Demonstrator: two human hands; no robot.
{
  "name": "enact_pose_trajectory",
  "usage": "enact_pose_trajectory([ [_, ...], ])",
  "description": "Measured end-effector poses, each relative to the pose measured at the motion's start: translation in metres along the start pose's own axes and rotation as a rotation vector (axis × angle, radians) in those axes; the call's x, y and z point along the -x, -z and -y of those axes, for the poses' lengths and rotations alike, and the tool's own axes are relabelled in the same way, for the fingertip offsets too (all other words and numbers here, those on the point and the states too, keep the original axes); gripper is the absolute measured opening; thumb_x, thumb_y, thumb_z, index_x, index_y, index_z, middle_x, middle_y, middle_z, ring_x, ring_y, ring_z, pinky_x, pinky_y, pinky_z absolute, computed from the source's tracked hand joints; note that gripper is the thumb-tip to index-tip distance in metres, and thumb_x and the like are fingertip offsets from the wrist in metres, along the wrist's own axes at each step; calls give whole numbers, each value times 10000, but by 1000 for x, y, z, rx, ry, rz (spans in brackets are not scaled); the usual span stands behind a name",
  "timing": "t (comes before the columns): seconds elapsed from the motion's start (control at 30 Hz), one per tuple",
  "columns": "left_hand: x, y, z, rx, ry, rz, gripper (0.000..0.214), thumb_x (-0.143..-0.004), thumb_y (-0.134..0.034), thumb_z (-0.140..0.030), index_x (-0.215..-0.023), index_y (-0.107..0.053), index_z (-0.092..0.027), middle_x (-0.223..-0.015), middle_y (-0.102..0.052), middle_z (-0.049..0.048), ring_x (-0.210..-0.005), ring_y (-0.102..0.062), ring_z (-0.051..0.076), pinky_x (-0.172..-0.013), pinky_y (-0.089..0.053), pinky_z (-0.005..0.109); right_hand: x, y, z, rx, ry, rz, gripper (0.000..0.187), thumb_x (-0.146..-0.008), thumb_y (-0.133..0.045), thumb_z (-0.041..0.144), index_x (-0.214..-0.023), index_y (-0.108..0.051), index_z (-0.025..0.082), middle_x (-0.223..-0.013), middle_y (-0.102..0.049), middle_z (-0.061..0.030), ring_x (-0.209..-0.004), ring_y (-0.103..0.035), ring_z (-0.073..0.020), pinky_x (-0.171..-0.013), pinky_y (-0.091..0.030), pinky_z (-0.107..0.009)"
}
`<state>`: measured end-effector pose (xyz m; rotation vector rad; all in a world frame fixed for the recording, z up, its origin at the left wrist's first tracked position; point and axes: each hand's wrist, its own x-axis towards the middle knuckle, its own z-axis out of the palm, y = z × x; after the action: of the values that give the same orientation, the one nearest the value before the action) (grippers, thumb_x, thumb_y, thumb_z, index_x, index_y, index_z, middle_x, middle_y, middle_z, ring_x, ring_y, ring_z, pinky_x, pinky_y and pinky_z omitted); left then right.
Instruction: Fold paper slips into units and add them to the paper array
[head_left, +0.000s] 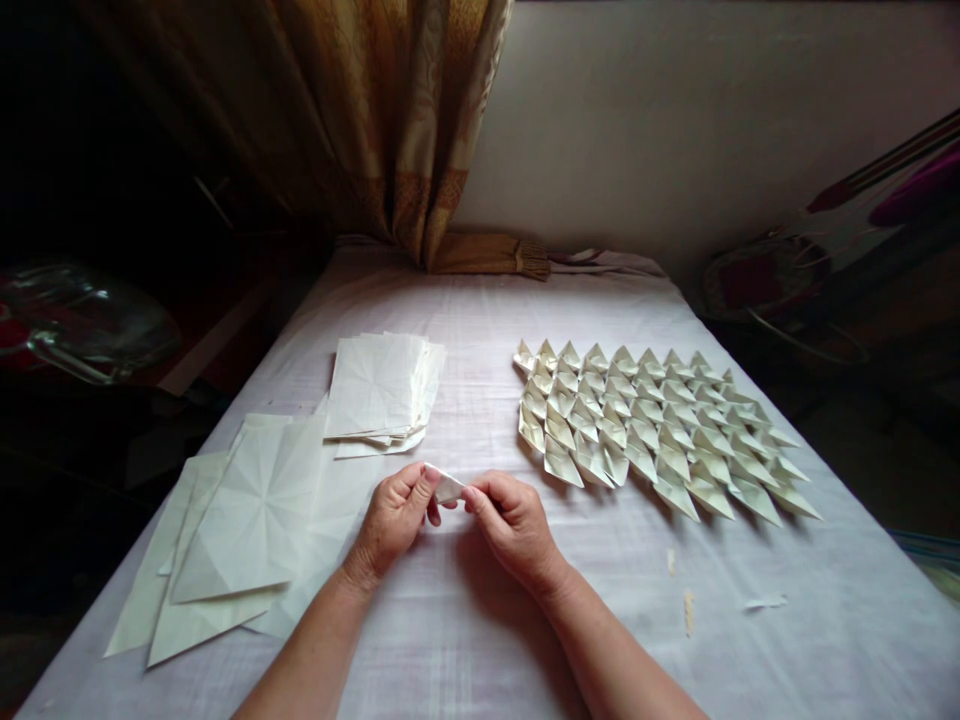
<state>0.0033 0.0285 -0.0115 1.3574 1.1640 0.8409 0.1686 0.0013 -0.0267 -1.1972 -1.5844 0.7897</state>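
Observation:
Between my two hands is a small piece of folded white paper (448, 487), held above the near middle of the table. My left hand (397, 515) pinches its left end, thumb on top. The thumb and fingers of my right hand (514, 520) close on its right end. Over to the right, folded paper boats (645, 415) stand in several close rows. Beyond my left hand lies a stack of square paper sheets (375, 385). Larger creased sheets (251, 510) overlap at the left, close to my left forearm.
A pale cloth (480, 640) covers the table. Small paper scraps (688, 612) lie near its right front. At the far edge a gold curtain (420, 120) hangs down onto the cloth, against a wall (637, 120). A transparent, shiny object (82, 320) stands off the table's left side.

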Motion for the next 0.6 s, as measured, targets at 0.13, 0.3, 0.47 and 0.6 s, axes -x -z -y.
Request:
enact_pose_trajectory([
  [0.13, 0, -2, 2, 6, 35, -30, 485, -854, -493, -644, -852, -590, -169, -557, -589, -19, -425, -487, 89, -382, -351, 177, 1, -2, 3, 108, 86, -60, 291, -936, -529, 297, -686, -638, 197, -599, -612, -1, -541, -531, -112, -542, -399, -229],
  [0.3, -1, -4, 5, 55, 32, -52, 470, -821, -542, -646, -879, -559, -180, -539, -574, -36, -419, -493, 91, -365, -332, 175, 0, -1, 6, 214, 188, -119, 272, -937, -514, 249, -685, -607, 204, -583, -576, -2, -528, -498, -115, -519, -373, -237],
  [0.47, -2, -1, 3, 64, 17, -10, 435, -821, -593, -568, -985, -584, -164, -674, -658, 11, -488, -555, 99, -370, -342, 174, -1, 2, 9, 210, 221, -135, 227, -931, -528, 218, -725, -623, 201, -622, -611, -13, -563, -533, -122, -546, -401, -236],
  [0.6, -2, 0, 1, 106, 31, 25, 404, -820, -601, -554, -941, -579, -170, -611, -624, -13, -472, -544, 96, -394, -371, 175, 0, 3, 11, 115, 173, -52, 271, -945, -484, 274, -735, -636, 194, -651, -616, -23, -609, -559, -136, -592, -429, -248],
])
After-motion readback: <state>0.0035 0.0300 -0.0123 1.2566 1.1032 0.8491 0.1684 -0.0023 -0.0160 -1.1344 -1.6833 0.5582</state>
